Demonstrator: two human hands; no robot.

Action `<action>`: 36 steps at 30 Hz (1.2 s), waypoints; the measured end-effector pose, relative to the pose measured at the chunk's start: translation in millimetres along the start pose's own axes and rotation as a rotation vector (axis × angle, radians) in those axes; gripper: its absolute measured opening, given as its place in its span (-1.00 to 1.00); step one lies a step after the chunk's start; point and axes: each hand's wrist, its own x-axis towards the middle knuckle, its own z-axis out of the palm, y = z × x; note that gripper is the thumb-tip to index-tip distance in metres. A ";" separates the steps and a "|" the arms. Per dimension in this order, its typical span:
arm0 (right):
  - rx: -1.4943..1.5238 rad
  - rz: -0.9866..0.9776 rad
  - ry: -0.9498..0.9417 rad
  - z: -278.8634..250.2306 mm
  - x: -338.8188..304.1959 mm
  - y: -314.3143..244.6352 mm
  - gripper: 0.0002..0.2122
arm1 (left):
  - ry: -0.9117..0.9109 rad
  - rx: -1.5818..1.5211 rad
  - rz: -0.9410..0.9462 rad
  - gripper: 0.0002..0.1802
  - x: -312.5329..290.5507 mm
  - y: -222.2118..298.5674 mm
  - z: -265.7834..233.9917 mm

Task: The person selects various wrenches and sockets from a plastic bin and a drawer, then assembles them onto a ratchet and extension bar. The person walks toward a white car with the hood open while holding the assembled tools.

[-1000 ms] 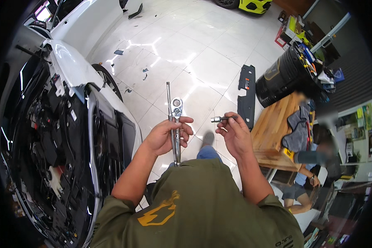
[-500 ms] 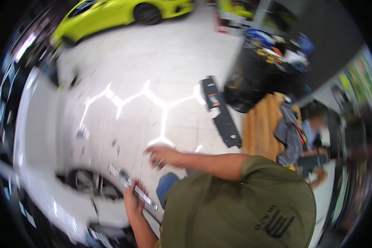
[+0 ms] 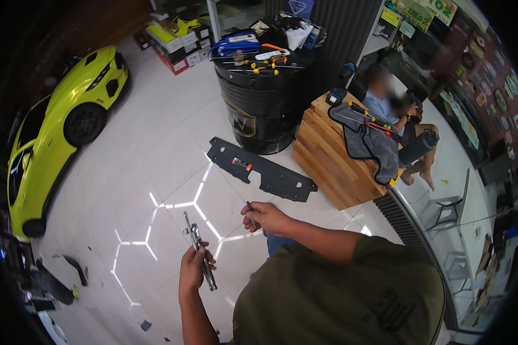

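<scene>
Before me, my left hand (image 3: pixel 193 267) is closed round a chrome ratchet wrench (image 3: pixel 196 234). Its head points up and away, and its handle end comes out below my fingers. A thin metal piece (image 3: pixel 186 221) stands beside the ratchet head; whether the two are joined I cannot tell. To the right, my right hand (image 3: pixel 266 218) pinches a short, slim metal rod (image 3: pixel 249 209) between thumb and fingers. It looks like a ratchet extension or bit, though its ends are partly hidden. The hands are apart, both over the pale floor.
A black panel (image 3: pixel 262 171) lies on the floor ahead. Beyond it stands a black drum (image 3: pixel 253 112) with tools on top. At right, a wooden box (image 3: pixel 322 149) bears a grey cloth (image 3: pixel 371 141), screwdrivers and a dark bottle (image 3: pixel 418 146). A person (image 3: pixel 383 100) sits behind it. A yellow-green car (image 3: pixel 63 115) is at left.
My view has swung to the left-hand car's far side, away from the white car, toward the drum and wooden box. My left hand still holds the ratchet; the rod in my right now shows clearly.
</scene>
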 end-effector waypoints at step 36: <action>0.415 -0.559 1.569 -143.8 108.5 -224.3 -0.60 | -1.529 0.157 -0.364 -0.66 492.4 311.1 426.7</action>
